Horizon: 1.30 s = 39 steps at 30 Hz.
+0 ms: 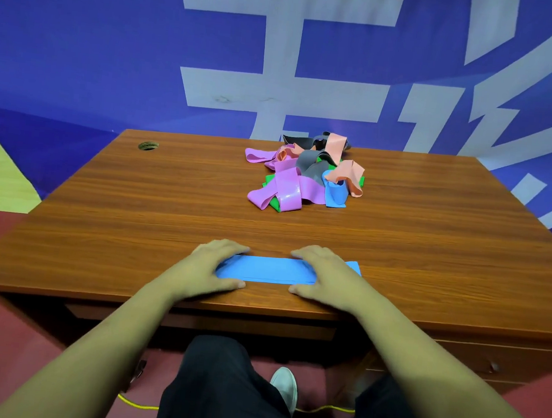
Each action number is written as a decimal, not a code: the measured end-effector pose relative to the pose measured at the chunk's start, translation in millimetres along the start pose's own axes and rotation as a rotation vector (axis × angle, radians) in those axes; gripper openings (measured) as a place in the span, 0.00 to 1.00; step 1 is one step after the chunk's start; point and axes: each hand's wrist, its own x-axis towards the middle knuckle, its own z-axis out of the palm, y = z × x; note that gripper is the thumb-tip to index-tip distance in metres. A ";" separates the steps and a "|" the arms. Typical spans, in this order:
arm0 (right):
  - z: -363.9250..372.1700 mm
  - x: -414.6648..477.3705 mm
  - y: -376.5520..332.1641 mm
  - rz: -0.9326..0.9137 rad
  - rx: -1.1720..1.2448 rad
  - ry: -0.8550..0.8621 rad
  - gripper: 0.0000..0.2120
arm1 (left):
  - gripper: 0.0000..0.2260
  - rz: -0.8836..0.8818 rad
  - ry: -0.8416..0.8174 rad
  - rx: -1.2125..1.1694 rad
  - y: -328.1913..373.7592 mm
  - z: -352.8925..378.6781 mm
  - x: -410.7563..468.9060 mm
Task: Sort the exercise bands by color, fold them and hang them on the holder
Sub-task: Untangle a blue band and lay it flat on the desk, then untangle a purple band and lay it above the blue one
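I see a wooden desk (97, 225) with a round cable hole (148, 145) at its far left. Near its front edge a flat blue band (268, 269) lies under both palms; toward the back sits a tangled pile (305, 174) of pink, peach, grey, green and blue bands

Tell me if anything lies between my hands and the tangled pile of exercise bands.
Nothing visible does. Both the left hand and the right hand press on the flat blue rubber band at the near edge of the brown wooden desk; only bare desktop separates them from the tangled multicoloured band pile.
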 end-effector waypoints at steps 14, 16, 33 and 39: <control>-30.3 48.9 6.1 0.172 0.125 0.220 0.19 | 0.17 -0.084 0.209 -0.052 -7.3 -22.8 58.0; -40.4 76.5 5.1 0.300 0.156 0.281 0.15 | 0.12 -0.181 0.281 -0.026 -3.5 -25.3 91.0; -18.3 161.6 36.9 0.538 0.513 0.414 0.07 | 0.07 -0.228 0.391 -0.265 -40.0 -3.9 175.1; -34.9 156.8 38.7 0.550 0.682 0.492 0.01 | 0.07 -0.242 0.556 -0.728 0.7 -69.1 171.7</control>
